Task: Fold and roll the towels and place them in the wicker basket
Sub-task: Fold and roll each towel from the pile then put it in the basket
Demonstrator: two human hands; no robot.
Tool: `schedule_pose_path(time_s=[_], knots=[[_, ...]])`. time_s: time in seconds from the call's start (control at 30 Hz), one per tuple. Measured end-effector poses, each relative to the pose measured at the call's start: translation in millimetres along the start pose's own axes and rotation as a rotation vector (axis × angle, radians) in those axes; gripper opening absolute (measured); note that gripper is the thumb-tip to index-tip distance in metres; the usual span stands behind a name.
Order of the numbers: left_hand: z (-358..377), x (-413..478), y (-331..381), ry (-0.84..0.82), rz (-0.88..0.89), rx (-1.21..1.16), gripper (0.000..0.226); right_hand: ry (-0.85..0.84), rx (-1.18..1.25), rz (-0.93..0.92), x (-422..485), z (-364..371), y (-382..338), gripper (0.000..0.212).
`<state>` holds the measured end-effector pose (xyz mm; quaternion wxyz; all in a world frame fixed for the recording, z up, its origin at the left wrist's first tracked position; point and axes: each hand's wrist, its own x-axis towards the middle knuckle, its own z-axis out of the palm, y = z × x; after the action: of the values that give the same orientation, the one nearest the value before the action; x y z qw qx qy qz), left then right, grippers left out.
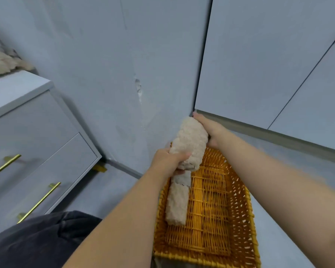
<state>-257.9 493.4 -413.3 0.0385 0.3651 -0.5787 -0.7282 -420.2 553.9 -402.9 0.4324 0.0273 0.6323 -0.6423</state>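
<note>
I hold a rolled beige towel (190,141) above the far end of an orange wicker basket (246,219) on the floor. My left hand (167,162) grips the roll's near end, fingers curled round it. My right hand (209,128) holds its far end from the right side. A second rolled towel (177,204) lies inside the basket along its left wall, partly under the roll I hold.
A grey drawer unit (37,151) with brass handles stands at the left, and beige towels (4,60) lie piled on its top. Grey cupboard doors (269,64) rise behind the basket. My dark-trousered knee (43,238) is at bottom left.
</note>
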Motion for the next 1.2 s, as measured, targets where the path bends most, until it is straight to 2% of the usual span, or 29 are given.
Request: schedule_pose_path(time_s=[0.07,0.13,0.2,0.3,0.37,0.47,0.53,0.6,0.7,0.83,0.9,1.03,1.2], knots=[[5.9,9.2,-4.1,0.033,-0.022,-0.039,0.023,-0.194,0.210,0.124,-3.1,-8.7,13.1,0.059],[11.5,19.8,-7.0,0.054,-0.041,-0.065,0.019,-0.363,0.248,0.156,-5.5,-17.1,26.7,0.068],[14.3,27.4,-12.9,0.059,-0.088,-0.067,0.016,-0.385,0.220,0.157,-7.4,-21.8,38.7,0.062],[17.2,37.5,-26.9,-0.026,-0.179,-0.010,0.026,-0.216,0.239,0.145,1.4,-23.8,47.0,0.031],[19.9,45.8,-33.3,-0.061,-0.203,-0.007,0.028,-0.110,0.267,0.104,10.9,-25.8,48.0,0.021],[13.7,64.4,-41.3,0.089,-0.141,0.037,0.022,0.064,0.272,0.041,27.1,-29.2,50.8,0.013],[3.1,78.0,-52.4,0.218,-0.081,0.343,0.016,0.230,0.150,0.001,46.5,-40.9,60.4,0.020],[-9.4,81.1,-66.5,0.345,-0.102,0.680,0.017,0.340,-0.018,0.007,67.4,-59.4,79.1,0.033],[-27.2,78.8,-87.2,0.385,-0.226,0.803,0.024,0.413,-0.220,0.123,93.7,-85.5,111.6,0.040],[-31.2,91.7,-105.2,0.162,-0.284,0.795,0.021,0.483,-0.269,0.218,125.8,-102.5,141.5,0.047],[-27.9,99.6,-103.5,0.128,-0.302,0.824,0.025,0.491,-0.286,0.230,141.4,-103.5,152.8,0.048],[-22.1,106.5,-100.7,0.197,-0.307,0.940,0.026,0.480,-0.311,0.256,157.2,-96.4,167.9,0.052],[-22.0,104.0,-108.9,0.245,-0.265,0.968,0.026,0.471,-0.297,0.255,166.4,-87.4,182.3,0.049]])
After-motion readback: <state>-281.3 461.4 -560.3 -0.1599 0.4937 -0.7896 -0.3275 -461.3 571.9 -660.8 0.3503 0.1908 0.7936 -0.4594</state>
